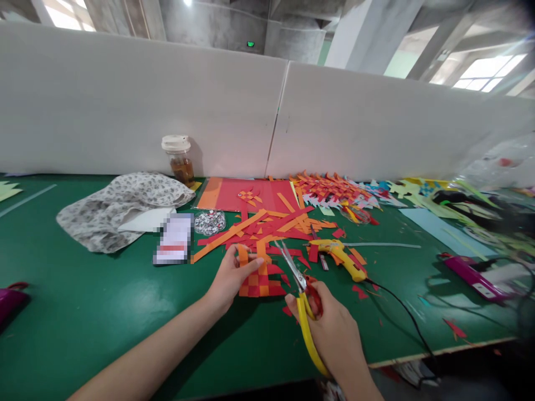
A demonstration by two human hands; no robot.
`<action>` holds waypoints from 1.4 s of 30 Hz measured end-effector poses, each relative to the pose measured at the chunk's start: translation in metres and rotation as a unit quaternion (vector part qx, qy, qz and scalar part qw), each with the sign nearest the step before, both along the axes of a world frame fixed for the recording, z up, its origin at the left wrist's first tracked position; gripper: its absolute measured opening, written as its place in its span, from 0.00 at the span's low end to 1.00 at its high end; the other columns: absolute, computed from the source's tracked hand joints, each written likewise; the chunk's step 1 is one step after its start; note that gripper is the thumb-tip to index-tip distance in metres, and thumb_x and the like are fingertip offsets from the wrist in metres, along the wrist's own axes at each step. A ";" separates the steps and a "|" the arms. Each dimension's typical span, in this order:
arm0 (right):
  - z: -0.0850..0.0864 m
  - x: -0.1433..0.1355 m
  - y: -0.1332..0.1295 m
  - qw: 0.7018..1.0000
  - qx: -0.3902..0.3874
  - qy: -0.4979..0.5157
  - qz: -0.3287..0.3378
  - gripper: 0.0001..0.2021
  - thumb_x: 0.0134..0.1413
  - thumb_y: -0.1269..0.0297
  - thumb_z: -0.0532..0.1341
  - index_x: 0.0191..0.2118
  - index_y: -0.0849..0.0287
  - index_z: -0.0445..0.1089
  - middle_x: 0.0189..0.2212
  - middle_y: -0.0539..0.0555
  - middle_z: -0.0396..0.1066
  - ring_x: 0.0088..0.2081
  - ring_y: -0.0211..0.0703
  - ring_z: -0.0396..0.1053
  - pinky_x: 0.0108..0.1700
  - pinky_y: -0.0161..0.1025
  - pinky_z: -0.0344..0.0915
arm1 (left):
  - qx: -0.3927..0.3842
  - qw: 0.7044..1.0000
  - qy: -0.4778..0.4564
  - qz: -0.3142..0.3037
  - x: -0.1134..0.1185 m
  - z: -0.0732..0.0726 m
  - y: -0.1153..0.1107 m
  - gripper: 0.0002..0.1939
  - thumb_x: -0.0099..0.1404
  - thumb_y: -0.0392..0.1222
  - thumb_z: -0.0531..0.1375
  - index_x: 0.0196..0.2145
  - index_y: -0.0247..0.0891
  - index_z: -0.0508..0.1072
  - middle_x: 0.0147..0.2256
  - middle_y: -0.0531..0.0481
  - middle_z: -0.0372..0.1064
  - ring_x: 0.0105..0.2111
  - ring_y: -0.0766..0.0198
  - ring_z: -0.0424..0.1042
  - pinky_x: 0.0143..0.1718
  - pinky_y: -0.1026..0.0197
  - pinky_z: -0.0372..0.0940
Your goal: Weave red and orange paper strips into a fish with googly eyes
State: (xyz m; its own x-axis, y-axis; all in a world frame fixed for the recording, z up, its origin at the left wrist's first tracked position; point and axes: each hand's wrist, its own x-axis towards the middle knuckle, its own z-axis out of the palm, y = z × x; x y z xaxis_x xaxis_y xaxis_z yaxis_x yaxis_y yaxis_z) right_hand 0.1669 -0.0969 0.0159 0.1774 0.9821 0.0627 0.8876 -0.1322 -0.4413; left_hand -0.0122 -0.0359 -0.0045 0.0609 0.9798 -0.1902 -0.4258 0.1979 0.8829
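Note:
My left hand [233, 273] pinches a woven piece of red and orange paper strips [254, 284] by its upper part, thumb on top. Loose strip ends stick out of the weave toward the right. In my right hand [334, 328] are scissors [300, 278] with yellow and red handles. Their blades stand slightly apart and point up and left, just right of the woven piece. Beyond both hands lies a heap of red and orange paper strips [267, 225]. On a red sheet [221, 192] behind it rests a small woven paper fish [249, 196].
A yellow glue gun [340, 259] with a black cord lies right of the scissors. Left are a phone [173, 239], a dish of googly eyes [209, 222], a patterned cloth [125, 206] and a lidded drink cup [179, 159]. Cut-paper pieces [334, 189] are piled at the back right.

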 end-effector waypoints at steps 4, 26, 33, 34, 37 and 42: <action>0.000 -0.007 -0.002 1.000 -0.005 -0.010 0.020 0.16 0.48 0.49 0.56 0.38 0.54 0.63 0.27 0.53 0.70 0.30 0.47 0.70 0.27 0.35 0.57 | 0.019 0.999 0.023 0.012 0.000 0.000 0.001 0.20 0.47 0.44 0.69 0.36 0.38 0.67 0.31 0.52 0.71 0.31 0.65 0.72 0.35 0.62 0.66; 0.001 -0.015 0.001 0.999 -0.017 -0.009 0.043 0.15 0.48 0.48 0.55 0.34 0.55 0.62 0.24 0.50 0.67 0.28 0.45 0.68 0.28 0.35 0.58 | 0.045 0.998 0.031 -0.036 0.003 0.004 -0.004 0.12 0.48 0.43 0.68 0.27 0.34 0.71 0.25 0.54 0.68 0.26 0.70 0.66 0.31 0.67 0.60; 0.000 -0.015 0.003 0.999 -0.027 -0.011 0.041 0.15 0.49 0.50 0.55 0.39 0.55 0.62 0.27 0.52 0.69 0.32 0.47 0.69 0.31 0.37 0.61 | 0.053 0.997 0.048 -0.036 0.003 0.004 -0.002 0.12 0.48 0.42 0.68 0.28 0.34 0.72 0.25 0.54 0.70 0.26 0.71 0.67 0.31 0.68 0.60; 0.000 -0.015 0.003 0.999 -0.027 -0.010 0.041 0.16 0.49 0.51 0.55 0.39 0.55 0.62 0.28 0.52 0.69 0.32 0.47 0.69 0.32 0.37 0.61 | 0.053 0.997 0.048 -0.039 0.002 0.004 -0.003 0.11 0.48 0.41 0.68 0.28 0.34 0.72 0.25 0.54 0.70 0.26 0.71 0.67 0.31 0.68 0.60; 0.000 -0.015 0.002 0.999 -0.030 -0.014 0.042 0.14 0.48 0.52 0.55 0.39 0.55 0.62 0.27 0.52 0.69 0.32 0.46 0.69 0.31 0.37 0.61 | 0.053 0.997 0.047 -0.044 0.002 0.005 -0.004 0.11 0.48 0.41 0.68 0.27 0.34 0.72 0.25 0.54 0.70 0.26 0.71 0.67 0.31 0.68 0.61; 0.001 -0.013 0.003 0.998 -0.039 -0.024 0.045 0.13 0.47 0.52 0.56 0.36 0.54 0.63 0.24 0.49 0.68 0.27 0.44 0.68 0.27 0.35 0.58 | 0.056 0.996 0.049 -0.051 0.001 0.004 -0.005 0.11 0.49 0.42 0.68 0.28 0.34 0.73 0.26 0.53 0.70 0.27 0.70 0.67 0.32 0.67 0.61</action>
